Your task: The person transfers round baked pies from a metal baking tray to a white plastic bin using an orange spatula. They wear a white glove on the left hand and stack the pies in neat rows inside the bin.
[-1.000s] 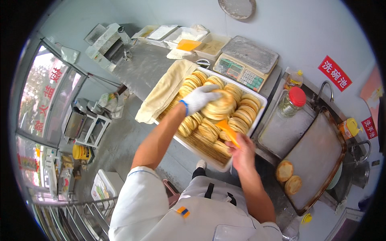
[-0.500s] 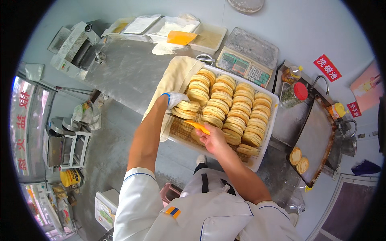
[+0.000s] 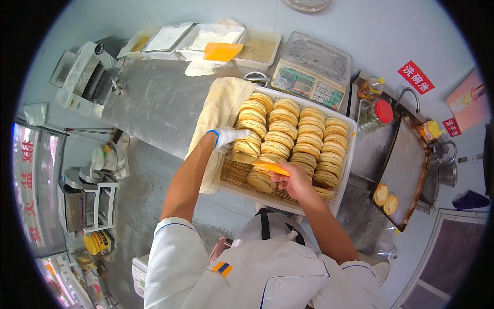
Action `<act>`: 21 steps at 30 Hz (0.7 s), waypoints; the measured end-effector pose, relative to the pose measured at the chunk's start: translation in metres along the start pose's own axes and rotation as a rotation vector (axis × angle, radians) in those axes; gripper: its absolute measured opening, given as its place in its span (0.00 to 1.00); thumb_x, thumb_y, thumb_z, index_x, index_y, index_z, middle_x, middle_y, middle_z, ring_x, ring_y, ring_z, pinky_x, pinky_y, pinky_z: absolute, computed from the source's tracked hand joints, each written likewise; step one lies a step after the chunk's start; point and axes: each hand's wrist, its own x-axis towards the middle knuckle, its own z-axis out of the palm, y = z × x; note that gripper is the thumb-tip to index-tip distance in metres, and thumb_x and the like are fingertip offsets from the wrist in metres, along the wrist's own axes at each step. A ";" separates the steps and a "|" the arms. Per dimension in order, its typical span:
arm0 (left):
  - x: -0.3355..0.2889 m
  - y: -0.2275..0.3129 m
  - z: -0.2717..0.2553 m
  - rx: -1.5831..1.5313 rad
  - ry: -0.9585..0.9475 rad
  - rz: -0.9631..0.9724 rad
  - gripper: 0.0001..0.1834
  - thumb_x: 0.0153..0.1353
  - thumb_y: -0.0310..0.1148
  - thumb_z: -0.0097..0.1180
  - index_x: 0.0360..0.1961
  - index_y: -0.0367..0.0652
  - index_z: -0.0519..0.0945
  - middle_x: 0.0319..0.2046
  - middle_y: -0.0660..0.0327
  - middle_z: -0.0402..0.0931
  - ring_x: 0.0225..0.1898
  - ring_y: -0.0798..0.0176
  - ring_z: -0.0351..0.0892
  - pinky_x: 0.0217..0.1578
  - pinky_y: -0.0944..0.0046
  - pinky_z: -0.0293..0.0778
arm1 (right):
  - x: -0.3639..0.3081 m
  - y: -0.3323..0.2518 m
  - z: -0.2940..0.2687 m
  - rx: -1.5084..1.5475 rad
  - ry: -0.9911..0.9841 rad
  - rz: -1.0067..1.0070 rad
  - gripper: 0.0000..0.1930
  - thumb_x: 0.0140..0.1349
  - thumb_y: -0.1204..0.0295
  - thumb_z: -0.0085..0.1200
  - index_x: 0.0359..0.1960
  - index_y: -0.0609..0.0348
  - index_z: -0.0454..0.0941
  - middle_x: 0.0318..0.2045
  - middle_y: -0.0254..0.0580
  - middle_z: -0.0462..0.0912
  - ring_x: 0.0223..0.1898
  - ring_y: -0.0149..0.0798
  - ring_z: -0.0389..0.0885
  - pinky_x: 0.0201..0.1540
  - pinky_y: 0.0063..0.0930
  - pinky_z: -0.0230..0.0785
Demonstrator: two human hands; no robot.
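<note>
A white rectangular crate (image 3: 352,149) holds several rows of round, pale golden flatbreads (image 3: 280,139) standing on edge, over a slatted bamboo mat (image 3: 234,172). My left hand (image 3: 230,136), in a white knit glove with a blue cuff, is closed around flatbreads at the near end of the leftmost row, its thumb lying over them. Bare, my right hand (image 3: 294,180) grips a narrow orange tool (image 3: 271,167) just above the bread; its exact kind does not show. A cream cloth (image 3: 213,118) drapes over the crate's left side.
Beyond the crate stands a dusty scale (image 3: 314,69). Flour trays (image 3: 211,38) and an orange scraper (image 3: 222,51) sit along the back of the steel table (image 3: 154,98). On the right, a baking tray (image 3: 404,170) bears two flatbreads, beside a red-lidded jar (image 3: 378,114).
My left hand has moved slightly right, bringing flatbreads against the leftmost row. My right hand has shifted right and a little down with the orange tool, which now lies more level.
</note>
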 end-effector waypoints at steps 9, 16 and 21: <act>0.027 -0.028 0.030 -0.061 0.193 0.260 0.45 0.64 0.56 0.70 0.74 0.42 0.68 0.63 0.55 0.79 0.60 0.58 0.80 0.60 0.54 0.77 | -0.030 0.001 -0.001 -0.186 0.031 -0.083 0.18 0.76 0.58 0.56 0.47 0.64 0.78 0.37 0.43 0.86 0.30 0.34 0.89 0.22 0.24 0.73; 0.007 -0.031 0.036 -0.085 0.256 0.327 0.48 0.65 0.55 0.68 0.75 0.33 0.65 0.64 0.47 0.78 0.65 0.54 0.76 0.66 0.57 0.69 | -0.050 -0.002 0.000 -0.228 0.052 -0.123 0.19 0.75 0.59 0.56 0.51 0.66 0.76 0.40 0.43 0.84 0.31 0.35 0.89 0.22 0.24 0.72; 0.003 -0.037 0.037 -0.092 0.265 0.329 0.46 0.67 0.50 0.68 0.77 0.36 0.63 0.66 0.48 0.76 0.66 0.53 0.75 0.69 0.58 0.66 | -0.058 0.001 0.001 -0.189 0.032 -0.141 0.15 0.76 0.61 0.56 0.49 0.62 0.78 0.40 0.39 0.83 0.29 0.34 0.88 0.23 0.23 0.71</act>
